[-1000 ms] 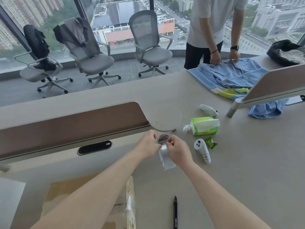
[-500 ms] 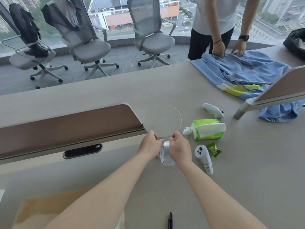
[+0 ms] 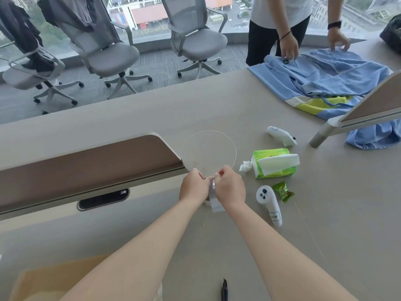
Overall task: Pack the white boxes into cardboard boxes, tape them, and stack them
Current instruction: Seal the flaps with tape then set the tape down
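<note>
The left grip (image 3: 194,187) is grasping the tape (image 3: 215,204) over the table (image 3: 325,213); the right grip (image 3: 230,189) is pinching its end, risking splitting or re-sticking. The box (image 3: 43,283) is sitting near-left.

High-rise office: 3 swivel chairs (image 3: 195,40), desk divider (image 3: 86,161), city-view windows (image 3: 149,14).

A small outlined label is carried near the lower end of the white controller (image 3: 269,205), but its letters are too blurred to be read. Red print on the green tissue pack (image 3: 273,162) cannot be made out.
</note>
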### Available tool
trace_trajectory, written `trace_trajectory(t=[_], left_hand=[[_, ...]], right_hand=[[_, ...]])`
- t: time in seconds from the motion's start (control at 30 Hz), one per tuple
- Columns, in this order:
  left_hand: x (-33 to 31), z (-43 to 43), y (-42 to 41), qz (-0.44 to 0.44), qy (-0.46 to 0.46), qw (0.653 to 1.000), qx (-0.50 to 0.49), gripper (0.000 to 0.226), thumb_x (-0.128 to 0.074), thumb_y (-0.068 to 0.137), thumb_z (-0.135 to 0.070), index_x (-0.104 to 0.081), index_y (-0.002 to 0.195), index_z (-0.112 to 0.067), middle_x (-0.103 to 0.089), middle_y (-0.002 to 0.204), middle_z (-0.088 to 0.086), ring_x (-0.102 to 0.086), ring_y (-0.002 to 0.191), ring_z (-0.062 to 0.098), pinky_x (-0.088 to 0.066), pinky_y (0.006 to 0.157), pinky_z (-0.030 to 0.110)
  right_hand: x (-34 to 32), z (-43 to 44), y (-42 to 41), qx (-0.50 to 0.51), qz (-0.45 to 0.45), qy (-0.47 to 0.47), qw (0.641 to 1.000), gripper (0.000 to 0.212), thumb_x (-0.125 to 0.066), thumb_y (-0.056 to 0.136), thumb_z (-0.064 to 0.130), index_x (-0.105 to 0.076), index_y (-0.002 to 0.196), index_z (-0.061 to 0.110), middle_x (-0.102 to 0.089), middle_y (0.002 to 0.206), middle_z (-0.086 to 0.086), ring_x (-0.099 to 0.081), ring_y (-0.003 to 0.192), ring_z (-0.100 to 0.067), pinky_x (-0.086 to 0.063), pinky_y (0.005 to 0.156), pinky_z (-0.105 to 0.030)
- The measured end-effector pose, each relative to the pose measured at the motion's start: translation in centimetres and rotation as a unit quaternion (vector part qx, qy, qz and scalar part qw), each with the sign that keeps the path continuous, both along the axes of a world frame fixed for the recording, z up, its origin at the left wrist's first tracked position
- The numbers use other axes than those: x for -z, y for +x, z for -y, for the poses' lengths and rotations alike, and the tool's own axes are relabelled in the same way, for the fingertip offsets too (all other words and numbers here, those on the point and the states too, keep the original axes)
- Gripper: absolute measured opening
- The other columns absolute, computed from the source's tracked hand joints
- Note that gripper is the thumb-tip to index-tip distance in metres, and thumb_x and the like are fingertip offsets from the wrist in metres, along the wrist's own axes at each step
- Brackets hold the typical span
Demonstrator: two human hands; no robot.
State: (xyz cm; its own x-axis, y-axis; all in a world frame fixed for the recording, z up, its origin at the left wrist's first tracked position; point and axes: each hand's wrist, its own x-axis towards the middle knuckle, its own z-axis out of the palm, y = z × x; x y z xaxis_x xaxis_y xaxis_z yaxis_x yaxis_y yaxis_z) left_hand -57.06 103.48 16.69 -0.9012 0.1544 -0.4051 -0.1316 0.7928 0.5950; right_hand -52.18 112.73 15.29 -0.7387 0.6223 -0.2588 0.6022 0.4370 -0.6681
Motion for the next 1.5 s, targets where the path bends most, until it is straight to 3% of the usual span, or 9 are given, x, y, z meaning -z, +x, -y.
trace_trajectory(t=[0.2,0.6,0.93,1.07,1.2,1.33,1.5], left_hand=[[0.7,0.0,-0.4,-0.002,-0.003,1.000,-0.009,0.033,-0.063,0.086,-0.044,-0.046,0.079,-0.017,-0.066,0.081,0.004,-0.061,0.077,0.024,-0.039,0.059,0.033],[1.2,0.1,-1.4,-0.017,-0.017,1.000,-0.002,0.028,-0.058,0.090,-0.042,-0.044,0.078,-0.021,-0.070,0.080,0.003,-0.064,0.079,0.025,-0.041,0.061,0.033],[-1.2,1.6,0.0,-0.031,-0.030,0.999,0.032,0.028,-0.057,0.094,-0.039,-0.052,0.094,-0.011,-0.062,0.091,0.004,-0.058,0.088,0.027,-0.039,0.067,0.034],[-3.2,4.1,2.1,-0.037,0.018,0.998,0.041,0.024,-0.059,0.093,-0.037,-0.050,0.087,-0.015,-0.061,0.085,-0.001,-0.057,0.081,0.022,-0.036,0.062,0.033],[-5.4,7.7,4.4,-0.054,0.040,0.994,0.084,0.023,-0.060,0.093,-0.035,-0.049,0.084,-0.017,-0.059,0.079,-0.003,-0.055,0.078,0.021,-0.033,0.059,0.032],[-6.7,12.7,6.5,-0.066,0.036,0.988,0.135,0.020,-0.061,0.092,-0.035,-0.053,0.085,-0.018,-0.059,0.081,-0.004,-0.054,0.082,0.021,-0.035,0.064,0.030],[-6.9,19.8,8.9,-0.079,0.042,0.973,0.215,0.017,-0.064,0.093,-0.032,-0.060,0.092,-0.015,-0.067,0.093,0.004,-0.061,0.091,0.027,-0.045,0.075,0.032]], right_hand=[[0.0,0.0,-0.1,0.036,-0.002,-0.012,0.999,0.015,-0.055,0.095,0.026,-0.049,0.091,0.013,-0.062,0.081,-0.003,-0.056,0.075,-0.027,-0.037,0.061,-0.033],[0.2,-0.6,-0.6,0.037,0.046,-0.014,0.998,0.030,-0.057,0.092,0.042,-0.049,0.078,0.016,-0.053,0.072,0.006,-0.053,0.075,-0.022,-0.034,0.060,-0.032],[-1.4,-0.5,1.6,0.019,0.070,0.021,0.997,0.035,-0.055,0.093,0.050,-0.051,0.083,0.017,-0.059,0.082,0.002,-0.054,0.079,-0.022,-0.038,0.065,-0.033],[-3.3,1.3,3.9,0.029,0.058,0.026,0.998,0.032,-0.054,0.094,0.047,-0.052,0.085,0.016,-0.061,0.084,0.001,-0.055,0.080,-0.022,-0.039,0.066,-0.033],[-5.4,4.1,6.5,0.013,0.045,0.053,0.998,0.027,-0.053,0.095,0.041,-0.055,0.100,0.014,-0.061,0.102,-0.004,-0.058,0.093,-0.025,-0.040,0.070,-0.034],[-7.5,8.0,9.5,0.014,0.033,0.084,0.996,0.032,-0.054,0.096,0.038,-0.056,0.114,0.011,-0.055,0.118,-0.009,-0.058,0.103,-0.028,-0.042,0.079,-0.035],[-8.8,15.1,13.0,0.017,0.022,0.086,0.996,0.028,-0.055,0.096,0.033,-0.059,0.113,0.011,-0.057,0.119,-0.008,-0.057,0.106,-0.027,-0.041,0.080,-0.033]])
